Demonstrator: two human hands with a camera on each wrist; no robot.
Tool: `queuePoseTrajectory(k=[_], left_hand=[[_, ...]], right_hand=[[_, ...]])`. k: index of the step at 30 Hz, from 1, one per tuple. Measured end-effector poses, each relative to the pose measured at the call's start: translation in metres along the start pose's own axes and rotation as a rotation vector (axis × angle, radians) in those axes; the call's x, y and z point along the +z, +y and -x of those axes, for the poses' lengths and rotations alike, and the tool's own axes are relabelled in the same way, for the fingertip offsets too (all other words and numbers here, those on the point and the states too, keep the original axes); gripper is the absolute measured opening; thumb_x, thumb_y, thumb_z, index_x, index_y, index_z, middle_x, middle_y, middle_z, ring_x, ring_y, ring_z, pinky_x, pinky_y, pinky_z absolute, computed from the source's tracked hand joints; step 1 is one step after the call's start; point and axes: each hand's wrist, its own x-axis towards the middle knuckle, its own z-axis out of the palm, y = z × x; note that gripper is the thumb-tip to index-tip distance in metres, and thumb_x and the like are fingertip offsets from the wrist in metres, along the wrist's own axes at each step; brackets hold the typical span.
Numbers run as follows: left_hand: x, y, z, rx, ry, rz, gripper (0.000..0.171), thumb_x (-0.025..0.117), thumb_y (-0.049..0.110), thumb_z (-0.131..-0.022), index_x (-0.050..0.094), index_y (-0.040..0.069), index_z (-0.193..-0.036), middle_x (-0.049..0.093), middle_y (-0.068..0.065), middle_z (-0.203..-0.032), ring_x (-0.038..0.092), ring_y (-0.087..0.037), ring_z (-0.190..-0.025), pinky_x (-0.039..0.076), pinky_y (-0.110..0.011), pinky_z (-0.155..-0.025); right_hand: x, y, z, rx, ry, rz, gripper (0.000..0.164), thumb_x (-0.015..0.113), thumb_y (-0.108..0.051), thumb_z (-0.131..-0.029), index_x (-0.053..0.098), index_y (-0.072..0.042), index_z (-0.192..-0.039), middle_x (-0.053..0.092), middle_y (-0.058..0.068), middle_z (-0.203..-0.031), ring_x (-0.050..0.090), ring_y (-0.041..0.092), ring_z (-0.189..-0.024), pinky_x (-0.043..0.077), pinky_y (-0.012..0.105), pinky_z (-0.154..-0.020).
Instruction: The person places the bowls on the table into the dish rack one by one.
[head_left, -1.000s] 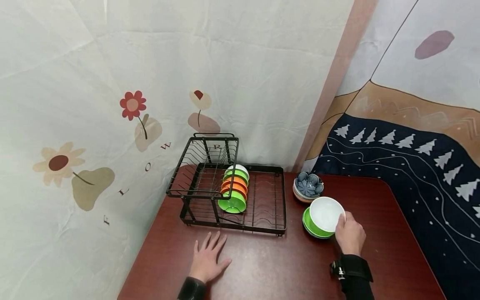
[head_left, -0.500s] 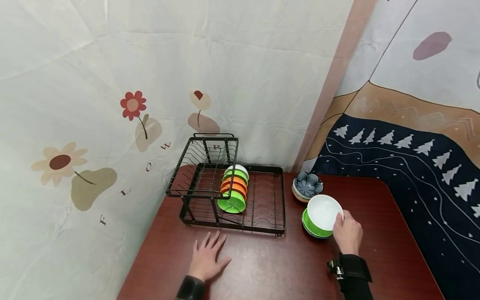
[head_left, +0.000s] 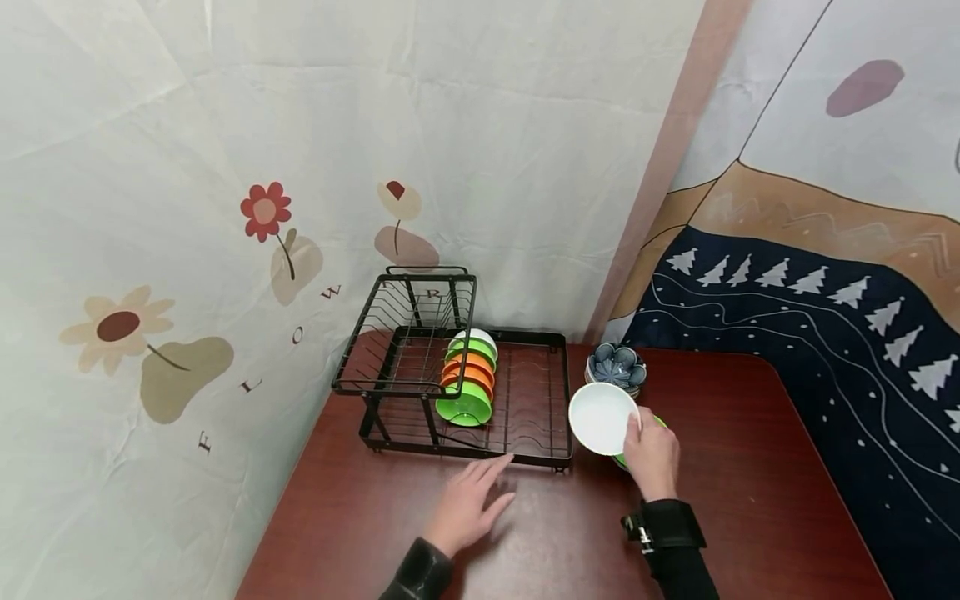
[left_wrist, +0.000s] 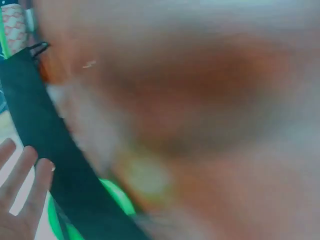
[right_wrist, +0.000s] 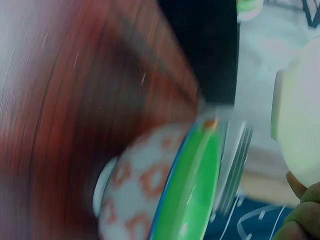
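My right hand (head_left: pixel 652 457) grips the rim of a white bowl (head_left: pixel 602 418), which hangs tilted right of the dish rack (head_left: pixel 534 459). A green bowl (right_wrist: pixel 190 190) sits on a bowl with an orange pattern (right_wrist: pixel 135 180) in the right wrist view. In the head view that stack is mostly hidden behind the held bowl and hand. My left hand (head_left: pixel 468 504) is at the rack's front edge, fingers extended and holding nothing; whether it touches the rim I cannot tell. Standing in a row in the rack are green bowls (head_left: pixel 464 408), orange bowls (head_left: pixel 480 379) and a white one.
Behind the held bowl stands a stack topped by a blue-grey flower-shaped bowl (head_left: pixel 617 365). The rack's raised upper basket (head_left: pixel 405 387) overhangs its left part. A printed cloth (head_left: pixel 525 167) hangs behind the reddish-brown table (head_left: pixel 757 467).
My right hand has carried the white bowl left from above the green stack toward the rack. My left hand has moved right and forward along the rack's front.
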Motion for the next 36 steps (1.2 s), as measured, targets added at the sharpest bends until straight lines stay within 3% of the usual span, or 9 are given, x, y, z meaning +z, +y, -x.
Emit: queuePoseTrajectory(k=[3, 7, 9, 14, 18, 23, 28, 32, 36], left_hand=[[-0.003, 0.012, -0.019, 0.013, 0.039, 0.075, 0.063, 0.063, 0.041, -0.110, 0.049, 0.016, -0.166, 0.070, -0.008, -0.151, 0.069, -0.030, -0.135, 0.060, -0.056, -0.110], [-0.007, 0.024, -0.039, -0.053, 0.032, 0.288, 0.064, 0.053, 0.040, -0.114, 0.042, 0.008, -0.169, 0.077, -0.015, -0.137, 0.076, -0.034, -0.121, 0.060, -0.056, -0.108], [-0.006, 0.029, -0.047, -0.084, 0.027, 0.378, 0.062, 0.051, 0.038, -0.115, 0.042, 0.004, -0.167, 0.080, -0.018, -0.130, 0.078, -0.033, -0.114, 0.062, -0.053, -0.103], [-0.004, 0.039, -0.058, -0.179, 0.019, 0.523, 0.047, 0.053, 0.028, -0.113, 0.054, -0.004, -0.148, 0.081, -0.020, -0.100, 0.076, -0.018, -0.082, 0.064, -0.035, -0.082], [-0.002, 0.043, -0.061, -0.266, 0.008, 0.663, 0.037, 0.053, 0.013, -0.104, 0.054, -0.003, -0.138, 0.071, -0.012, -0.071, 0.060, -0.006, -0.050, 0.056, -0.026, -0.054], [0.011, 0.035, -0.062, -0.253, 0.076, 0.706, 0.048, 0.048, 0.009, -0.100, 0.050, -0.016, -0.142, 0.064, -0.002, -0.064, 0.057, -0.005, -0.044, 0.051, -0.026, -0.047], [0.027, 0.015, -0.067, -0.223, 0.152, 0.662, 0.049, 0.046, 0.013, -0.105, 0.051, -0.013, -0.147, 0.072, -0.014, -0.076, 0.060, -0.009, -0.043, 0.052, -0.027, -0.046], [0.018, 0.008, -0.073, -0.203, 0.250, 0.556, 0.043, 0.048, 0.010, -0.103, 0.060, 0.000, -0.143, 0.078, -0.029, -0.105, 0.075, -0.019, -0.065, 0.062, -0.035, -0.059], [-0.008, 0.012, -0.074, -0.223, 0.323, 0.427, 0.043, 0.052, 0.006, -0.101, 0.066, 0.007, -0.142, 0.080, -0.028, -0.117, 0.080, -0.032, -0.083, 0.067, -0.045, -0.069]], right_hand=[[0.026, 0.005, 0.002, -0.100, 0.030, -0.020, 0.030, 0.054, -0.017, -0.111, 0.072, 0.007, -0.118, 0.075, 0.038, -0.099, 0.068, 0.064, -0.087, 0.052, 0.070, -0.072], [0.073, 0.029, 0.006, -0.182, 0.026, -0.049, 0.031, 0.055, -0.027, -0.112, 0.073, -0.002, -0.118, 0.078, 0.031, -0.093, 0.070, 0.057, -0.079, 0.051, 0.064, -0.064], [0.078, 0.025, 0.012, -0.212, 0.003, -0.084, 0.030, 0.057, -0.026, -0.112, 0.074, -0.004, -0.122, 0.080, 0.027, -0.097, 0.074, 0.052, -0.083, 0.055, 0.061, -0.068], [0.104, 0.032, 0.022, -0.260, -0.012, -0.079, 0.027, 0.059, -0.029, -0.112, 0.076, -0.010, -0.124, 0.084, 0.018, -0.101, 0.078, 0.042, -0.084, 0.057, 0.055, -0.068], [0.117, 0.037, 0.025, -0.265, -0.013, -0.050, 0.031, 0.056, -0.033, -0.115, 0.075, -0.011, -0.125, 0.084, 0.017, -0.099, 0.078, 0.041, -0.082, 0.057, 0.054, -0.066], [0.082, -0.002, 0.029, -0.292, -0.013, -0.076, 0.030, 0.056, -0.029, -0.114, 0.075, -0.007, -0.120, 0.082, 0.020, -0.094, 0.075, 0.041, -0.078, 0.054, 0.053, -0.062], [0.037, -0.041, 0.030, -0.260, -0.083, -0.075, 0.023, 0.067, -0.023, -0.108, 0.078, -0.007, -0.120, 0.074, 0.006, -0.079, 0.065, 0.026, -0.068, 0.047, 0.039, -0.059], [0.013, -0.032, 0.019, -0.223, -0.097, -0.052, 0.038, 0.076, -0.026, -0.103, 0.074, -0.011, -0.138, 0.066, -0.002, -0.084, 0.060, 0.020, -0.081, 0.044, 0.033, -0.068], [-0.011, -0.008, 0.006, -0.169, -0.132, -0.036, 0.070, 0.083, -0.031, -0.098, 0.056, -0.012, -0.159, 0.070, 0.013, -0.115, 0.059, 0.037, -0.114, 0.052, 0.053, -0.085]])
